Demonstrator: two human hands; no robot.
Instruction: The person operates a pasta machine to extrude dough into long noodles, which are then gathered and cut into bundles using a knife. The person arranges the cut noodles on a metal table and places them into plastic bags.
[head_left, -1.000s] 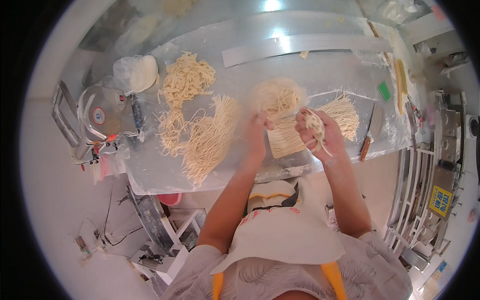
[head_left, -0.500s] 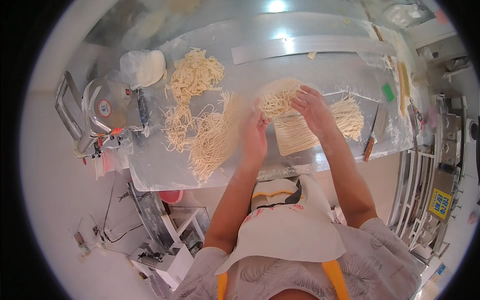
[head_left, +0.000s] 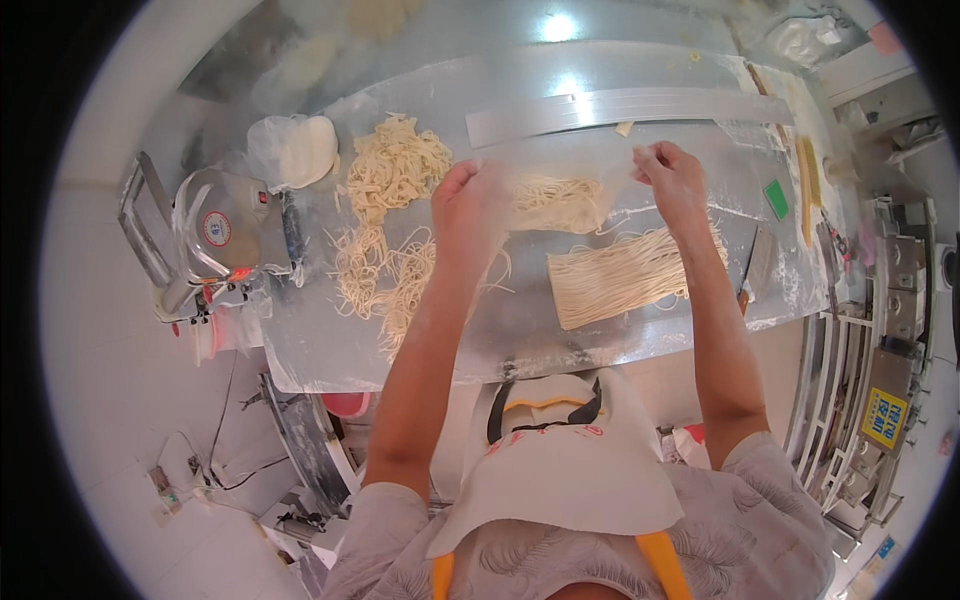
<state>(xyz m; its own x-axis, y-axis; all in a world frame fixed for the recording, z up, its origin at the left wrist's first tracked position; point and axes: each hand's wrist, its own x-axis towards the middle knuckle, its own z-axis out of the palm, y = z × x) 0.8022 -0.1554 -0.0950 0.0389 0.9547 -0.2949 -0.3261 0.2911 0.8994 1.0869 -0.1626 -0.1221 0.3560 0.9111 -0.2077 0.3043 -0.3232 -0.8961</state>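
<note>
My left hand is closed above the table, over the right side of a loose heap of thin noodles. My right hand is raised level with it, thumb and fingertips pinched together. Between the two hands a portion of noodles lies in what looks like a clear plastic bag. Whether my fingers grip the bag's edges is too faint to make out. Closer to me, under my right forearm, a combed row of straight noodles rests on the table.
Wide noodles are piled at the far left, beside a clear bag of round white wrappers. A metal machine stands at the table's left end. To the right lie a cleaver and a green scraper; a metal straightedge spans the back.
Both hands have parted and moved away from me, the left going left and the right going right. The noodle portion they were around now lies uncovered between them.
</note>
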